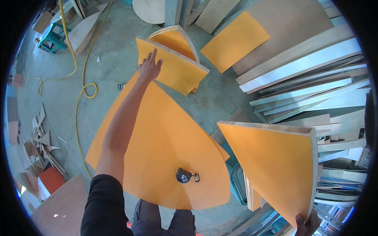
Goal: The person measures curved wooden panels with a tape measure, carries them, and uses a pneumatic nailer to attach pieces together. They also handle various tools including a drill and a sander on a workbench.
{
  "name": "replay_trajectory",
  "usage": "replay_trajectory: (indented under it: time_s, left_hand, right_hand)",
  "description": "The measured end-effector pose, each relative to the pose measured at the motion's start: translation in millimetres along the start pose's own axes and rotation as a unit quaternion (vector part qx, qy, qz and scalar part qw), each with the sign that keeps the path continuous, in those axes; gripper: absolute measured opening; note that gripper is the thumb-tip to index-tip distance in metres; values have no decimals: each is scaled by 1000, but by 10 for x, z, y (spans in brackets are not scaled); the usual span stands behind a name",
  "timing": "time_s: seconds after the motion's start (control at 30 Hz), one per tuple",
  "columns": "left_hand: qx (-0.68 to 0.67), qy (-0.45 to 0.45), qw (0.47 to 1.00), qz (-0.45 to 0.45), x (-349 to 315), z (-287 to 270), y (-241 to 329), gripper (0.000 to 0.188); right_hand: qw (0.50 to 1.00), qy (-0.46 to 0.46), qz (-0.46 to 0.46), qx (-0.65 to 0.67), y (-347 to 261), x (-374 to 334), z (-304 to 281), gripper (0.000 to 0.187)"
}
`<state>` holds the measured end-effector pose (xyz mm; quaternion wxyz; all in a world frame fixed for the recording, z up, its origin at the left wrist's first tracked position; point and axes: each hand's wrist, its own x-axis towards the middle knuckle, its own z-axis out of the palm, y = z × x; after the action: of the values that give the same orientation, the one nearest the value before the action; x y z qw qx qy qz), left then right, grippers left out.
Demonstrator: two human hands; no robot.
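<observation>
My left arm reaches far forward over a large curved orange panel (157, 126). My left hand (149, 67) is open, fingers stretched out, over the face of an upright orange board (173, 65); whether it touches cannot be told. Behind that board stands a curved orange piece (181, 41). At the lower right my right hand (308, 224) is closed on the bottom corner of a tilted orange-faced board (275, 157) with pale edges. A small black tape measure (183, 176), by its look, lies on the large panel with a carabiner (197, 177) beside it.
A flat orange sheet (235, 41) and stacked wood boards (299, 59) fill the right side. A yellow hose (83, 74) winds over the floor at left. Wood offcuts (43, 137) lie further left, with a green stool (53, 38) behind.
</observation>
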<state>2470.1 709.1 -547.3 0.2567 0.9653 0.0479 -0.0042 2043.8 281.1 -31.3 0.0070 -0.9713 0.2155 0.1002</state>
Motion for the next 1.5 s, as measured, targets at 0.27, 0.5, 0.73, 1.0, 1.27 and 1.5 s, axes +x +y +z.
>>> replay_trajectory:
  time_s: [0.27, 0.5, 0.73, 1.0, 1.27, 1.5]
  left_hand:
    - [-376, -96, 918, -77, -2449, -523, 290, 31]
    - [-528, -343, 758, -171, -4009, -979, 1148, 51]
    - [-443, -73, 840, -305, -3961, -1422, 37, 50]
    - [-18, -8, 933, -359, -3805, -2418, -2375, 86]
    - [14, -8, 944, -329, -3718, -2405, -2583, 93]
    - [-95, -3, 948, -304, -3753, -1742, -2617, 77]
  right_hand:
    - [978, 95, 34, 184, -74, -361, -128, 33]
    - [898, 74, 87, 425, 227, -870, 306, 54]
    - [826, 60, 131, 545, 26, -1084, 2101, 20]
    - [607, -272, 79, 742, -1982, -1178, 3833, 26]
    - [768, -405, -28, 495, -2272, -1244, 4880, 49]
    - [839, -366, -24, 403, -1979, -1042, 4803, 42]
